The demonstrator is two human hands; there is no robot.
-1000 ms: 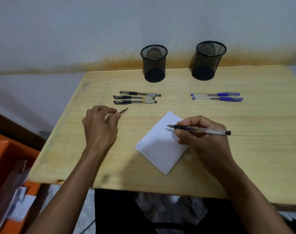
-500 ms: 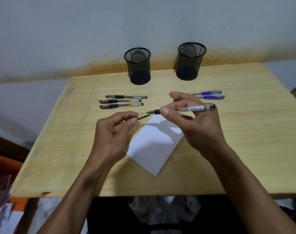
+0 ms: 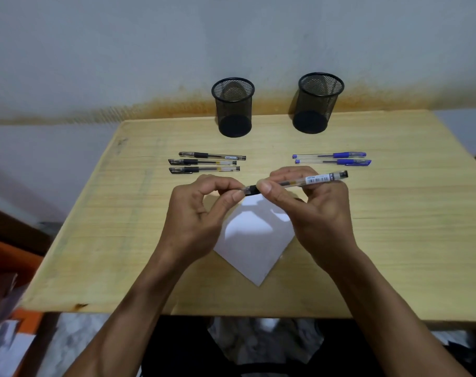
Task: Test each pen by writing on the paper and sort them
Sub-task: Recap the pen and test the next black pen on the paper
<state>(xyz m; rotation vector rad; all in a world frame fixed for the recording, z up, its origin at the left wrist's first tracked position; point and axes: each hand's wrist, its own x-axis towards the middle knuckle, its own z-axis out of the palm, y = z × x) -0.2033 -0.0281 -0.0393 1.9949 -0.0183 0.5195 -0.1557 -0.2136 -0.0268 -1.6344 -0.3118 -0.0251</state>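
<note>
Clear plastic pen [image 3: 299,181], matt wood table [image 3: 394,213], black mesh cups [image 3: 233,110]

The right hand [image 3: 313,210], which a second ago holds the pen [image 3: 296,182] tip-down at the paper [image 3: 256,240], now lifts it level above the sheet. The left hand [image 3: 201,216] comes across and meets the pen's tip, its cap hidden in the fingers.

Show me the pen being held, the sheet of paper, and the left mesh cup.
held pen [image 3: 307,181], head view, on its clear barrel between the two hands.
sheet of paper [image 3: 254,240], head view, on its bare white middle.
left mesh cup [image 3: 233,112], head view, on its front wall.
</note>
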